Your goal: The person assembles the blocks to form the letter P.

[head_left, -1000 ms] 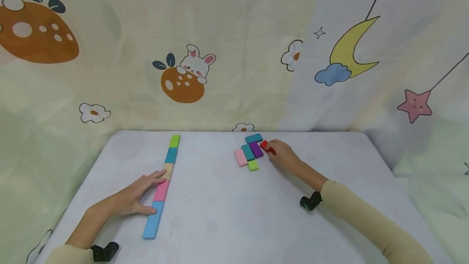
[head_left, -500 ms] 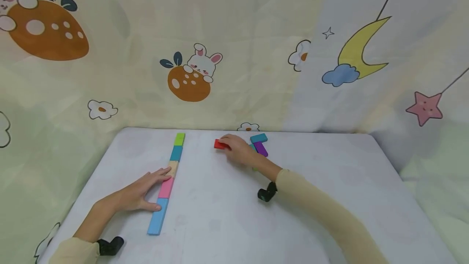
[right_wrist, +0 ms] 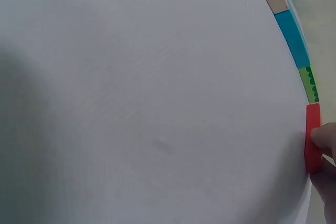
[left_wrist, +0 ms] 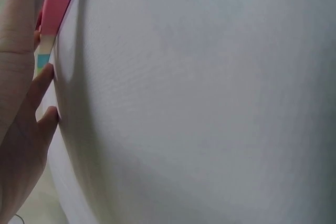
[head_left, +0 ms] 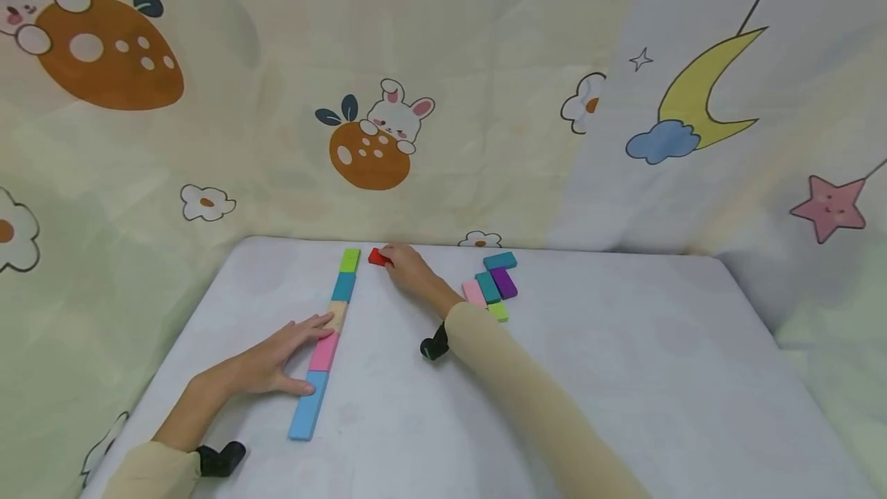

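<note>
A straight row of flat blocks runs away from me on the left of the table: light blue (head_left: 308, 408), pink (head_left: 323, 354), beige (head_left: 338, 311), teal (head_left: 344, 286) and light green (head_left: 350, 259). Along its left side lies my left hand (head_left: 273, 360), fingers extended; fingertips touch the beige and pink blocks, and the thumb touches the light blue one. My right hand (head_left: 414, 274) pinches a red block (head_left: 376, 257) between thumb and fingers, just right of the row's far end. In the right wrist view the red block (right_wrist: 312, 113) appears close to the light green block's end (right_wrist: 309, 83).
Right of centre lies a loose cluster: a teal block (head_left: 500, 261), a purple block (head_left: 504, 283), a second teal block (head_left: 488, 288), a light pink block (head_left: 474, 293) and a light green block (head_left: 498, 313). A printed cloth (head_left: 485, 145) hangs behind the white table (head_left: 624, 376).
My right hand has carried the red block leftward from the cluster to near the row's far end. The left hand stays on the row. The head view has shifted slightly.
</note>
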The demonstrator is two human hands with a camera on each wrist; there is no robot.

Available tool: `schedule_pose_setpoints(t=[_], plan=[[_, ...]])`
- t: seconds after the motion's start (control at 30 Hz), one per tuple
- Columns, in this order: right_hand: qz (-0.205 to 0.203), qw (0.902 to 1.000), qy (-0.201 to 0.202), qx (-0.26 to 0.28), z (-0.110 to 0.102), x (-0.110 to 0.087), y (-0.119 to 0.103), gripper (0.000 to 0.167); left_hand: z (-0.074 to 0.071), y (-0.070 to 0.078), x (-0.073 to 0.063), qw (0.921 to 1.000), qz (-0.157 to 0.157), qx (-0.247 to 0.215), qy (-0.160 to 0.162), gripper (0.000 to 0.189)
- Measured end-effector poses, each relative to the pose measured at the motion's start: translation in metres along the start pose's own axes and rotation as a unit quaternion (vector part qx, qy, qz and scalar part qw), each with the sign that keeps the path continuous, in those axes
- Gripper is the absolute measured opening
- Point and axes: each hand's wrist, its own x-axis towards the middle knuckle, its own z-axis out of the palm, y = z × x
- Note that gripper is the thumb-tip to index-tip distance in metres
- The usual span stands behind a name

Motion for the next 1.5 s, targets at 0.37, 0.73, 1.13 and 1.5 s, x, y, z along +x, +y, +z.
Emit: schedule_pose_setpoints(t=[0.37,0.73,1.13,1.5], plan=[[-0.001,0.9999,-0.005,-0.015,0.007,0.005,-0.009,0.039,-0.002,0.002,0.002,1.0000,0.002,0.005,-0.004,0.086],[0.014,0.9993,-0.012,-0.032,0.003,0.002,-0.013,0.041,-0.003,0.002,0.004,0.9997,-0.016,-0.001,-0.017,0.088],[-0.070,0.9864,-0.032,-0.145,-0.027,-0.019,-0.012,0.049,0.001,0.002,0.000,1.0000,0.008,0.002,0.003,0.085],[-0.112,0.9384,0.032,-0.325,-0.094,-0.109,0.059,0.033,0.001,0.001,0.000,0.9996,0.026,0.000,0.011,0.084]])
